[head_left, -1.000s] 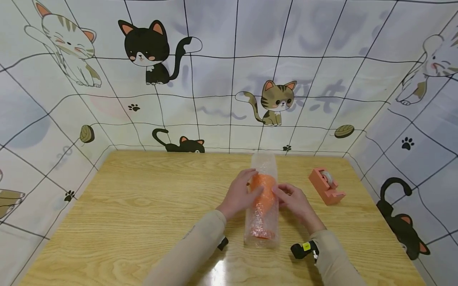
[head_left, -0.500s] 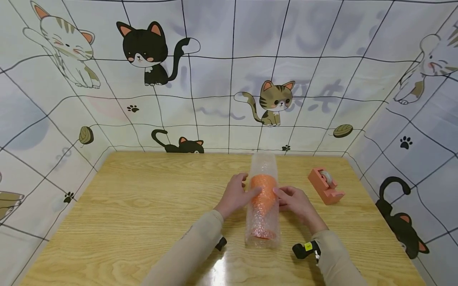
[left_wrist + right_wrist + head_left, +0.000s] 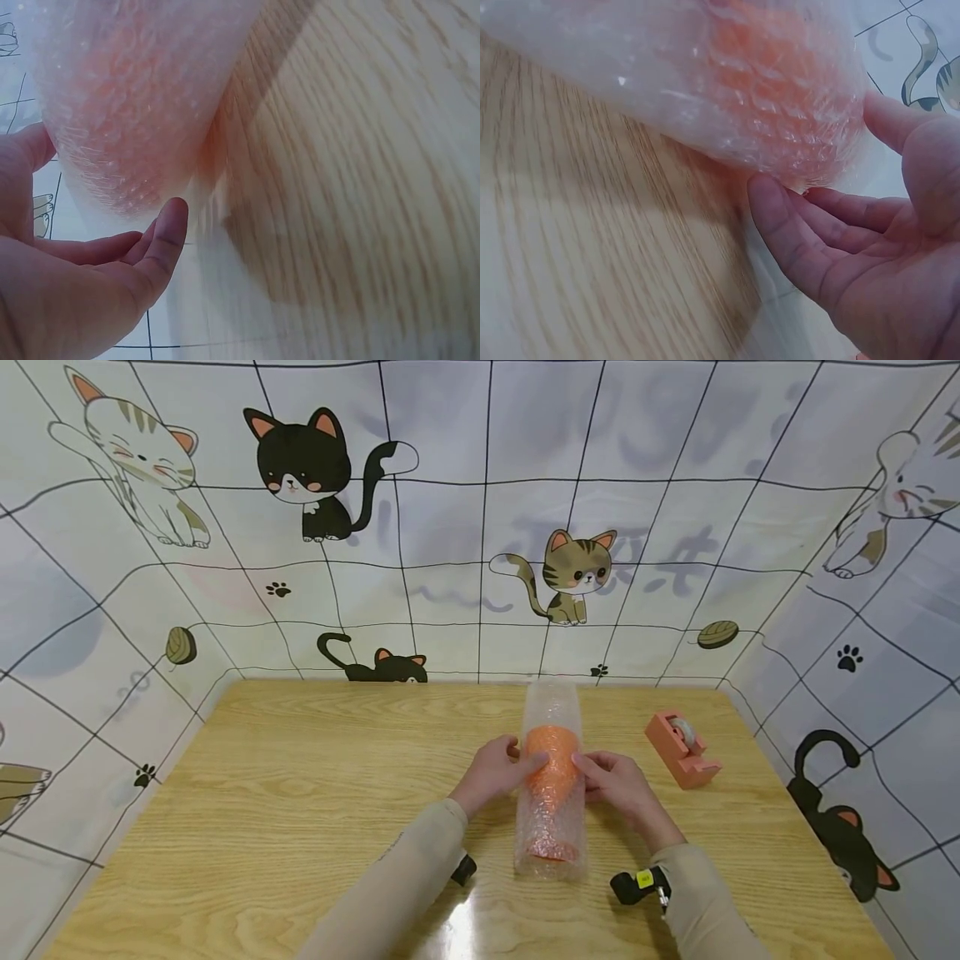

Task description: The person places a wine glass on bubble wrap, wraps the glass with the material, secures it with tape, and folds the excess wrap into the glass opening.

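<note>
An orange object (image 3: 555, 789), wide at the far end and narrower toward the middle, shows through a long roll of bubble wrap (image 3: 552, 703) on the table. My left hand (image 3: 493, 774) holds the roll's left side, thumb on top and fingers bent in at the side. On the opposite side my right hand (image 3: 622, 789) grips it, thumb on the upper surface and fingers low along the edge. In the left wrist view, fingertips (image 3: 172, 214) reach the lower edge of the bubble wrap (image 3: 142, 97). In the right wrist view, fingertips (image 3: 767, 196) likewise meet the wrap.
A pink tape dispenser (image 3: 682, 752) with a roll of tape stands at the right on the wooden table (image 3: 322, 777). Cat-patterned cloth walls (image 3: 450, 527) close in the back and both sides. Small black cameras (image 3: 637, 885) sit at the wrists.
My left hand has drawn back slightly from the top of the wrap to its left side, and its fingers have bent inward. The right hand and the roll stay nearly still.
</note>
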